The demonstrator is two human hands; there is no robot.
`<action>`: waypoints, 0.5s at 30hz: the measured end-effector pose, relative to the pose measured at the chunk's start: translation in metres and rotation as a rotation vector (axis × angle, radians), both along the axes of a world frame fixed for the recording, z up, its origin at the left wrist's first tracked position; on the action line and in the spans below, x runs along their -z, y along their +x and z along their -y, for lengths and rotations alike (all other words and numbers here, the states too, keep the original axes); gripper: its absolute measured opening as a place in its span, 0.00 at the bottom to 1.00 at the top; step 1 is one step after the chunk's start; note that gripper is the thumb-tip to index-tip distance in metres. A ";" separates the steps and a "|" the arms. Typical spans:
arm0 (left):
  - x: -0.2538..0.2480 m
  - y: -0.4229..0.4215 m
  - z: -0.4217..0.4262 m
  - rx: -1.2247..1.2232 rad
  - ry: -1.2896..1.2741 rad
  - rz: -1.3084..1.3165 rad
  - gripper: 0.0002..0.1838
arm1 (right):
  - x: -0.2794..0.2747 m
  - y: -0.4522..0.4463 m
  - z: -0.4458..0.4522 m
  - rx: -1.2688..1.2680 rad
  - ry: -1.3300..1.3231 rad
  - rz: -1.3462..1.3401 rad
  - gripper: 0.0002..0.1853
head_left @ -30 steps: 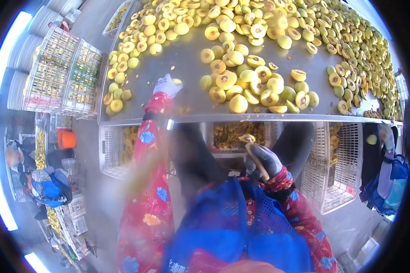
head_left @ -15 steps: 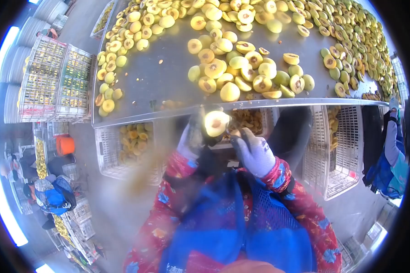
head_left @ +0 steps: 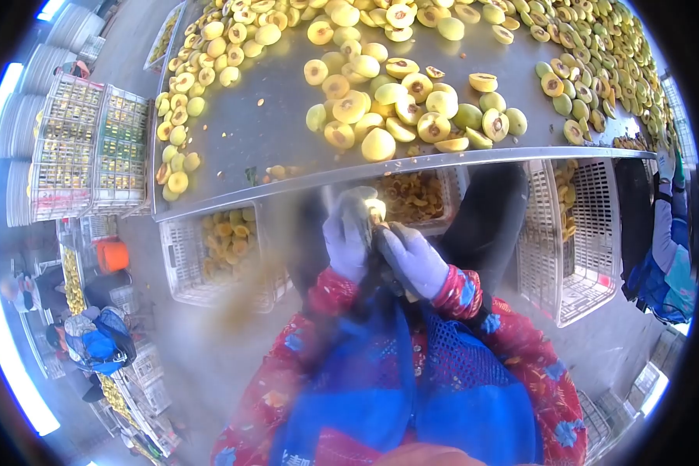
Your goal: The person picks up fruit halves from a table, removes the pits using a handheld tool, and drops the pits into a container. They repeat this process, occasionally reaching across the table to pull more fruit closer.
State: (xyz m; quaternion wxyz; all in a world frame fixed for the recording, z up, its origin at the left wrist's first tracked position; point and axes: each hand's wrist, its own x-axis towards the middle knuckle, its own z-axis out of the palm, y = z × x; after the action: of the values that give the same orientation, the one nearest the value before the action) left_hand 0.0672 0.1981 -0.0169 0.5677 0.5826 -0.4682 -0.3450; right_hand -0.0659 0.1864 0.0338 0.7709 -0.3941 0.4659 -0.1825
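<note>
Both gloved hands meet in front of my chest, below the edge of the metal table [head_left: 264, 124]. My left hand [head_left: 348, 233] is closed around a halved yellow fruit [head_left: 375, 210], whose pale edge shows between the fingers. Touching the fruit from the right is my right hand [head_left: 413, 258], fingers curled; what it grips is too small and hidden to make out. Halved fruits with brown centres [head_left: 349, 107] lie in a cluster on the table beyond my hands. Under the table, between my knees, a crate holds brownish pieces [head_left: 415, 196].
White crates stand below the table at left [head_left: 186, 260] and right [head_left: 540, 256]. Stacked crates [head_left: 66, 147] and an orange bucket [head_left: 112, 255] are further left. A co-worker in blue [head_left: 664, 272] is at the far right, another person [head_left: 101, 342] at the lower left.
My left hand has come back from the table top and now holds a fruit half against my right hand. Since half a second ago the fruit has turned and is more covered by the fingers.
</note>
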 end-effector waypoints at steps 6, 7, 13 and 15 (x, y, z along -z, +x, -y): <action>-0.012 -0.001 0.004 0.035 0.201 -0.128 0.18 | 0.032 -0.001 -0.007 -0.024 -0.740 -0.333 0.10; -0.012 0.000 0.006 0.053 0.201 -0.149 0.18 | 0.032 0.001 -0.008 0.011 -0.754 -0.330 0.09; -0.007 -0.003 0.008 0.068 0.086 -0.165 0.18 | 0.034 0.007 -0.013 0.104 -0.712 -0.281 0.09; -0.006 -0.003 0.007 0.070 0.022 -0.056 0.19 | 0.034 -0.002 -0.011 0.013 -0.508 -0.151 0.09</action>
State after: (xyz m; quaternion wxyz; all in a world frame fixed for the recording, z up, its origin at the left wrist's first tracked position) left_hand 0.0645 0.1912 -0.0105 0.5619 0.5621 -0.4684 -0.3859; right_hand -0.0676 0.1970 -0.0006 0.6092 -0.5845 0.4640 -0.2684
